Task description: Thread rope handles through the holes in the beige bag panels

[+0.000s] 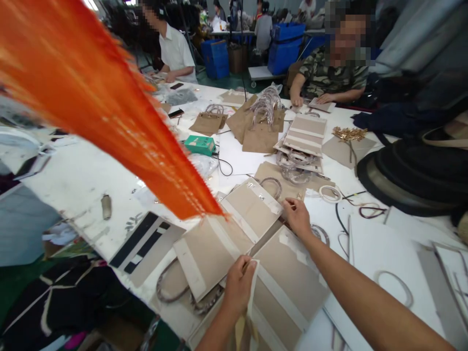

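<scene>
Bare hands over beige panels, near to far. The left hand (239,282) is curled closed, thumb and fingers apparently pinching the pale near-left edge of a large panel (294,278). This panel lies to the right of that grip, its pale bands slanting down to the right. From the left fingertips a narrow brown strip (266,238) runs obliquely away to the right — its long axis joins the two hands. At its far end, the right hand (298,217) has fingertips drawn together; whether they hold anything cannot be told. Just left of them lies a smaller panel (252,208) — nearer to the right hand.
</scene>
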`<state>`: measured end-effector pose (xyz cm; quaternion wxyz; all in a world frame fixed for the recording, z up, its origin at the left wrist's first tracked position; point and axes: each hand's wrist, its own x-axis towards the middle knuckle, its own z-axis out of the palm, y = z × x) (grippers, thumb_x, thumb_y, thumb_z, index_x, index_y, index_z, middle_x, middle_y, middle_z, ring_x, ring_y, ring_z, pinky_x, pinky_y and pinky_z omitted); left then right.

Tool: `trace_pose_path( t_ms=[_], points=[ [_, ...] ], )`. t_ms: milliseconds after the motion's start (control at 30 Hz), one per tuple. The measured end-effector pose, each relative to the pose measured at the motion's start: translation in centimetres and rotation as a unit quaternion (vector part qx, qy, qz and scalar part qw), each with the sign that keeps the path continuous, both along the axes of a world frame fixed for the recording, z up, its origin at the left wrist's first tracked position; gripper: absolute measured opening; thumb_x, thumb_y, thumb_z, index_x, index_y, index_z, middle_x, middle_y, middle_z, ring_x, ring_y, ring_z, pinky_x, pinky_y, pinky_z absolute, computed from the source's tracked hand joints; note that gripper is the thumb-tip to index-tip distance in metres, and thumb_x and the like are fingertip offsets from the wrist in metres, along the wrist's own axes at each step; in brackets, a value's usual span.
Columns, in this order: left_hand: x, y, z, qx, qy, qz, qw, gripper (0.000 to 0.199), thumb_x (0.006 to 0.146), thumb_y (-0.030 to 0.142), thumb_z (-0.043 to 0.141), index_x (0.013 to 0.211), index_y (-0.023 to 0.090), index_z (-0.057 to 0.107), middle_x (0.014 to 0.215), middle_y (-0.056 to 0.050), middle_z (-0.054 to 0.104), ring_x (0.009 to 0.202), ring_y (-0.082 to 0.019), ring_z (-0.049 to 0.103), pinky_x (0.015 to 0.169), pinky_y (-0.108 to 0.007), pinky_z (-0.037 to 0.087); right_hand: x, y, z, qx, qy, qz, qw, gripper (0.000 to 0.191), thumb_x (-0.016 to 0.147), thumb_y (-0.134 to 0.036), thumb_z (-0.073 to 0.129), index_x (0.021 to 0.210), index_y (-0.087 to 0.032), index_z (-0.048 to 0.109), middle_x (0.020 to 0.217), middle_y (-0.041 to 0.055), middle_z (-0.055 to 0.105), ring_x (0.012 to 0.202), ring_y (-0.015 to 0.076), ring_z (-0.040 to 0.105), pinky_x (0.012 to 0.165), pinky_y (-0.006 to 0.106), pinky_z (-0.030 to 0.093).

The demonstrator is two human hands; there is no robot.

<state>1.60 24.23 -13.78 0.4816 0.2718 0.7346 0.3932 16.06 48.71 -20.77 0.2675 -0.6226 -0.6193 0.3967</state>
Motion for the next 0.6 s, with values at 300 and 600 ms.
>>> trace_pose_path(
  t_ms=[300,600],
  points=[
    [2.4,0.0,1.9,-0.053,-0.066,0.105,0.991,0.049,0.071,0.061,0.073,0.065,0.014,0.059,0.061,0.001,0.055,0.058,-0.012,0.045,0.057,-0.024,0.035,2.2,-12.3,9.1,-0.296,0.202,0.362,0.860,0.050,0.084,-0.053,0.073,0.120,-0.019,0.072,0.087,0.0033,0.068,0.073,0.0154,0.055,0.066,0.026,0.041],
    [2.9,-0.9,2.8,0.028,-0.069,0.022,0.997,0.039,0.076,0.043,0.076,0.101,0.015,0.067,0.097,-0.006,0.072,0.087,-0.020,0.065,0.076,-0.027,0.048,2.0,-11.8,10.8,-0.199,0.135,0.385,0.891,0.007,0.082,-0.022,0.063,0.082,-0.016,0.067,0.068,-0.0029,0.054,0.064,0.0105,0.043,0.059,0.023,0.030]
  ],
)
